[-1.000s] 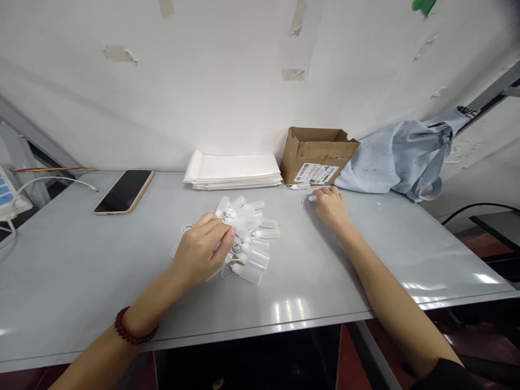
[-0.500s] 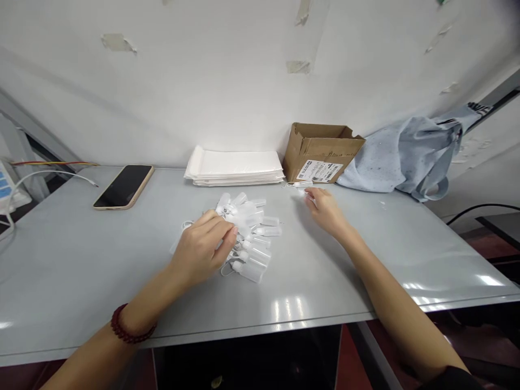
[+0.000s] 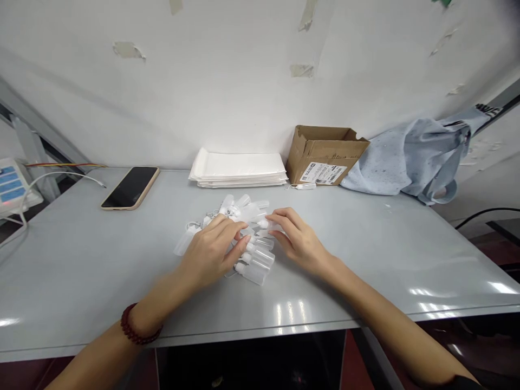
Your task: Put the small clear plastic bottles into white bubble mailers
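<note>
A heap of small translucent plastic dropper bottles (image 3: 255, 257) with white caps and thin loops lies on the table. My left hand (image 3: 213, 249) is over the heap's left part, thumb and index finger apart, with a clear bottle part visible between them. My right hand (image 3: 303, 241) comes in from the right, its thumb and fingertips closed around one dropper bottle (image 3: 264, 223) at the heap's edge. That bottle's body is partly hidden by the fingers. One single bottle (image 3: 306, 186) lies apart, before the cardboard box.
At the back stand a stack of white padded envelopes (image 3: 239, 168) and an open cardboard box (image 3: 331, 157) with a label. A pale blue cloth bag (image 3: 390, 162) leans at the right. A phone (image 3: 130, 188) and a white cable (image 3: 60, 173) lie at the left of the grey table (image 3: 325, 216).
My right hand has left the bottle in front of the box and moved left to the heap, where it grips another. My left thumb and index finger have parted slightly.
</note>
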Tool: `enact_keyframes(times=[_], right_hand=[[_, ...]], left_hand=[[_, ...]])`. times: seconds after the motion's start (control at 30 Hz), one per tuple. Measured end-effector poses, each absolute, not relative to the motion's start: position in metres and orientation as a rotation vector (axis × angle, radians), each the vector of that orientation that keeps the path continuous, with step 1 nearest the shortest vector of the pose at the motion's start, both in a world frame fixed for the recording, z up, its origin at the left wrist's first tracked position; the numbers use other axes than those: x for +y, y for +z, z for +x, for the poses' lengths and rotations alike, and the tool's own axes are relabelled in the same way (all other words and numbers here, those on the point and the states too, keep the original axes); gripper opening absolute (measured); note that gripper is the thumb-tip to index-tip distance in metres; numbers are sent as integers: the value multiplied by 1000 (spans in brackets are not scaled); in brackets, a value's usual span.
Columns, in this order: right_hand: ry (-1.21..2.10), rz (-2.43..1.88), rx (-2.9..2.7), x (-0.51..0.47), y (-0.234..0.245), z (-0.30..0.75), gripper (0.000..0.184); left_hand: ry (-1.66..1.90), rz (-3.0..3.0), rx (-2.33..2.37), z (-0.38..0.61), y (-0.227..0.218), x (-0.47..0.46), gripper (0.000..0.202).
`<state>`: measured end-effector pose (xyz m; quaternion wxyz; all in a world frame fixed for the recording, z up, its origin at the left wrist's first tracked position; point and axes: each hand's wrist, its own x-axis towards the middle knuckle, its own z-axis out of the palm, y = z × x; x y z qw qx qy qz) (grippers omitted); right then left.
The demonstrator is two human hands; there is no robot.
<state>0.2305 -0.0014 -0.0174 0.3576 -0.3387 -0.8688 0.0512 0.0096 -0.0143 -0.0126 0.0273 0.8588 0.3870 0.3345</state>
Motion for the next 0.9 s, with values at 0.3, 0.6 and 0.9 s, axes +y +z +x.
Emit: enact_keyframes(times=[0.3, 0.6, 0.9], right_hand=[[84, -792, -2176, -3, -12, 232, 28], [120, -752, -2197, -5, -13, 229, 28], [114, -783, -2165, -3, -12, 232, 28]], left_hand=[[1195, 2611, 1265, 9, -13, -14, 16], [1218, 2646, 1127, 10, -11, -13, 9], [1084, 2591, 1202, 10, -9, -14, 17]])
